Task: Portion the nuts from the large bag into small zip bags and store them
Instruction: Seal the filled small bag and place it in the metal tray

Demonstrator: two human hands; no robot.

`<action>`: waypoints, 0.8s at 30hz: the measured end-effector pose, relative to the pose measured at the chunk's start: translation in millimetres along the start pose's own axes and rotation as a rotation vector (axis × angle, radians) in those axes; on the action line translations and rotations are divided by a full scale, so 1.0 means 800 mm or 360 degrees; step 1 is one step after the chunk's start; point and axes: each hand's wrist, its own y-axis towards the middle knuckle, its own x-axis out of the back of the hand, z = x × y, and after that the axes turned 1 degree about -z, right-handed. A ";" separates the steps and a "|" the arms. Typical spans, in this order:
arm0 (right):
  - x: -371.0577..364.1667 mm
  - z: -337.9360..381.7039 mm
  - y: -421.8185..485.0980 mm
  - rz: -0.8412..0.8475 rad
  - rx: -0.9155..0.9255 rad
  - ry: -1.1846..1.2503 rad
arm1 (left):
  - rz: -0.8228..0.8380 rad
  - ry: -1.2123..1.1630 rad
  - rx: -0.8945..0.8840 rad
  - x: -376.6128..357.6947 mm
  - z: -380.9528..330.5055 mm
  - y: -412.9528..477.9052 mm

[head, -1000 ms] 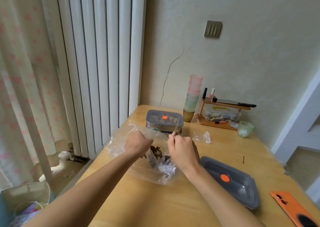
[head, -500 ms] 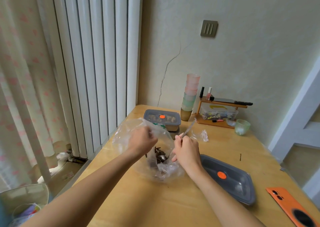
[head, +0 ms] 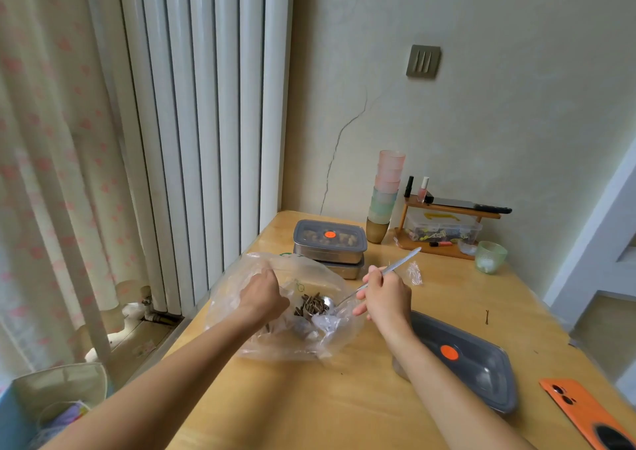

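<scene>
We record the left hand (head: 261,300) gripping the rim of the large bag (head: 234,312), holding its mouth open on the table (head: 344,408). The right hand (head: 387,298) is closed round the spoon (head: 401,261). A second ago the handle stood near upright with the bowl buried. Now it leans right and the bowl sits raised, heaped with nuts (head: 309,307) — though inside the bag. We judge one scoop loaded; the small zip bag (head: 414,272) lies just beyond, apparently unfilled.

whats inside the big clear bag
A metal spoon heaped with dark seeds, held by the right hand. The left hand grips the bag and hides whatever lies beneath it.
</scene>
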 end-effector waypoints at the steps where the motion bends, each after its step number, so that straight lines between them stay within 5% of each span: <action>1: 0.000 0.003 0.002 -0.0038 -0.0012 0.0020 | -0.0005 -0.0025 0.0017 0.001 0.001 -0.001; 7: 0.006 0.024 0.009 -0.0117 -0.0039 0.0149 | -0.0287 -0.0483 -0.0187 0.002 0.007 -0.009; 13: 0.006 0.046 0.002 -0.0059 -0.0009 0.0260 | 0.0128 -0.0840 -0.0395 -0.003 0.009 -0.025; 24: -0.008 0.063 -0.010 0.0044 0.0495 -0.0144 | 0.0105 -0.0841 -0.0218 -0.013 -0.004 -0.022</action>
